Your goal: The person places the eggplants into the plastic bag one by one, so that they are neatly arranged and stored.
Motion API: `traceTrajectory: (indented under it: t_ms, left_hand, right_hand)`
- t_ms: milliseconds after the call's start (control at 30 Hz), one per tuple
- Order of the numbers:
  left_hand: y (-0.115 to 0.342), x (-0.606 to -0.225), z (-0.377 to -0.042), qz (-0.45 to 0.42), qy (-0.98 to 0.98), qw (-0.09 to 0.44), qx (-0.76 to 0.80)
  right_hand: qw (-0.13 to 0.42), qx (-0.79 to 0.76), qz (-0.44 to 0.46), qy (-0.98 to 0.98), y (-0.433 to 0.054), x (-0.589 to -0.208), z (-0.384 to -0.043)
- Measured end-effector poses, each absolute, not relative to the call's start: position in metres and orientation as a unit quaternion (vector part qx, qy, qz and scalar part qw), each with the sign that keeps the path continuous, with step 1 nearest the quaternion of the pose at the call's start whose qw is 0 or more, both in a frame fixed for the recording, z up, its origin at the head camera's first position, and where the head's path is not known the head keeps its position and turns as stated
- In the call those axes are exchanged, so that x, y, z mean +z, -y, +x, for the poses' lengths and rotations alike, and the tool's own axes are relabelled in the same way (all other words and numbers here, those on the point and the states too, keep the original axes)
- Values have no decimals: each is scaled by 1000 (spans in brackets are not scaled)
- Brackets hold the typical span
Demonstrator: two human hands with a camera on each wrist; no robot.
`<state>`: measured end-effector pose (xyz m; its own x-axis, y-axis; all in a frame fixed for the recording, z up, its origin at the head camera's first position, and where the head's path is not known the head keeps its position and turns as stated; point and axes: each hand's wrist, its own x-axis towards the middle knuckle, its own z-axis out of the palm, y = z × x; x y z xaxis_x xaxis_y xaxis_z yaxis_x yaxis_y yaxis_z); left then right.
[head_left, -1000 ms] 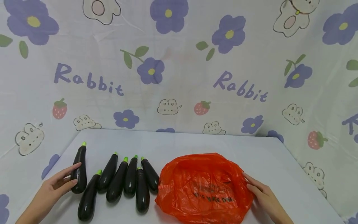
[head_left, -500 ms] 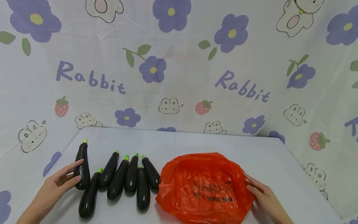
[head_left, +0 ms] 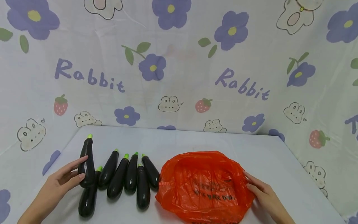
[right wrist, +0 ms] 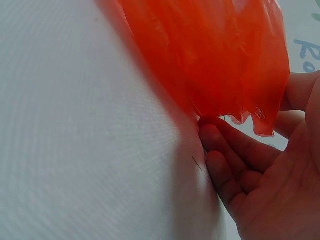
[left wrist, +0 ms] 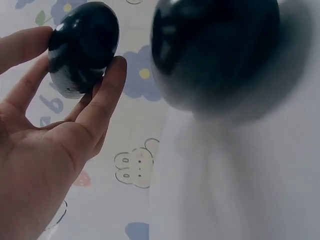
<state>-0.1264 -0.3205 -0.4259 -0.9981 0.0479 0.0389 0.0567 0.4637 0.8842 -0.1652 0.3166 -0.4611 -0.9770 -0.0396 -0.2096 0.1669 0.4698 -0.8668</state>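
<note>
In the head view my left hand grips a dark, glossy eggplant between thumb and fingers, its green stem end pointing up and away. The eggplant is lifted and overlaps the top of another eggplant lying nearer. The left wrist view shows the rounded end of the held eggplant between the fingertips. My right hand holds the right edge of an open red plastic bag. In the right wrist view the bag hangs between thumb and fingers, with some fingers resting on the table.
Several more eggplants, such as one at the right end, lie in a loose row left of the bag. All rest on a white table. Behind it hangs a patterned cloth with flowers and rabbits.
My left hand has raised its eggplant and moved it rightward, over the nearest lying one. My right hand and the bag have stayed almost in place.
</note>
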Motion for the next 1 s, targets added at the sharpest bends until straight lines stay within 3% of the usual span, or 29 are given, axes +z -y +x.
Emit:
traceTrajectory:
  t_ms: [433, 1000]
  left_hand:
    - [286, -407, -128, -87, 838, -1, -539]
    - [212, -390, -145, -132, 781, -105, -602]
  right_hand:
    - [99, -508, 36, -855, -315, -461, -169]
    - [111, -514, 34, -850, -318, -461, -165]
